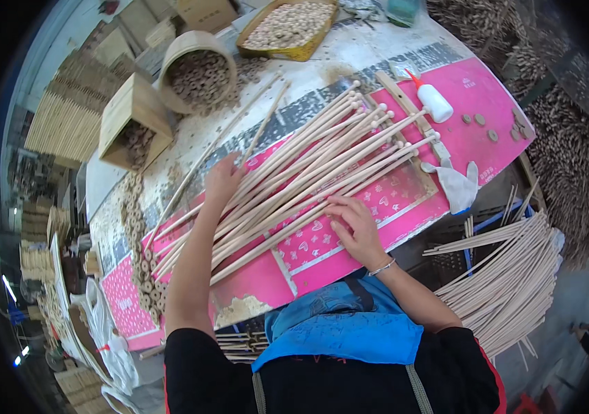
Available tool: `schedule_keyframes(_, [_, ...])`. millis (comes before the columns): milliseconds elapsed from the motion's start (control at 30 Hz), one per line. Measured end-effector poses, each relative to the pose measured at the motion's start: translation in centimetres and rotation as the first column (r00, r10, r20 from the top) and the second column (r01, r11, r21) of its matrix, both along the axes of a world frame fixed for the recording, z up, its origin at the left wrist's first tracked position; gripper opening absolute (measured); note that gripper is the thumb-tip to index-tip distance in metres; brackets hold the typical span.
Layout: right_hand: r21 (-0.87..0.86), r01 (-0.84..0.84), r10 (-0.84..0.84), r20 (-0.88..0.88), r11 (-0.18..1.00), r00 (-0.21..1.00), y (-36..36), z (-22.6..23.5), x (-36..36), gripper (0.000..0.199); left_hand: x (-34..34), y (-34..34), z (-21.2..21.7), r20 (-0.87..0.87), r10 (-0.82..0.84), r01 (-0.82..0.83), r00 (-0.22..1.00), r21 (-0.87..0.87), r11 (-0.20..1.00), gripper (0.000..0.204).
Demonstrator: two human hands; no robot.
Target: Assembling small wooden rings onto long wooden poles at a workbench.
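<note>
A blue apron [339, 338] over a black shirt lies nearest the camera, on the near side of a pile of ball-tipped wooden dowels [301, 178] spread aslant over a pink patterned sheet [491, 79] on the surface [405, 45]. The left hand [223, 183] reaches across the pile to its far edge, fingers bent at the end of a loose dowel [267, 121]; whether they pinch it, I cannot tell. The right hand [355, 231] is at the pile's near edge, fingers loosely curled and slightly parted. Beyond the pile's balled ends stand a white glue bottle [437, 103] with a red tip and, nearer the person, a white glove [457, 186]. Left of the pile run small wooden rings [153, 276]; behind it are a square wooden box [125, 107], a round wooden tub [196, 43] and a yellow tray [294, 53] of wooden balls [287, 24]. A bundle of plain dowels [508, 276] lies to its right, off the surface.
</note>
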State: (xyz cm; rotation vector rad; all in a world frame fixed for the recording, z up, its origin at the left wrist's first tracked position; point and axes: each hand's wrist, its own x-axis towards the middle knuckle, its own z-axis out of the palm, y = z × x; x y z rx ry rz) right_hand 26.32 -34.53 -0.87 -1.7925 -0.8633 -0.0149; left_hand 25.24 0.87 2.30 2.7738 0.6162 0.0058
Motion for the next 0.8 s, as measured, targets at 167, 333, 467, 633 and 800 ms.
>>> schedule_keyframes(167, [0.028,-0.03,0.032,-0.075,0.999,0.997,-0.2,0.2,0.3,0.024,0.7,-0.3,2.3,0.17,-0.106,0.087,0.98,0.113,0.99,0.032])
schedule_keyframes(333, [-0.05,-0.016,0.011,-0.092,0.999,0.996,-0.4,0.8,0.6,0.022,2.8,-0.6,2.9,0.095,-0.26,0.23,0.961,0.249,0.941,0.038])
schedule_keyframes(467, [-0.071,-0.045,0.036,-0.129,0.996,0.991,0.2,0.8,1.3,0.022,1.6,0.3,0.1,-0.025,-0.261,0.258,0.965,0.26,0.93,0.042])
schedule_keyframes(633, [-0.089,-0.03,0.035,0.059,0.996,0.998,0.4,2.4,3.3,0.024,3.9,1.8,3.3,0.18,-0.329,0.267,0.927,0.299,0.916,0.061])
schedule_keyframes(800, [-0.151,-0.042,0.085,0.295,0.988,0.952,4.0,4.7,8.7,0.035,3.1,8.8,-0.7,-0.128,0.034,-0.011,0.991,0.174,0.985,0.074])
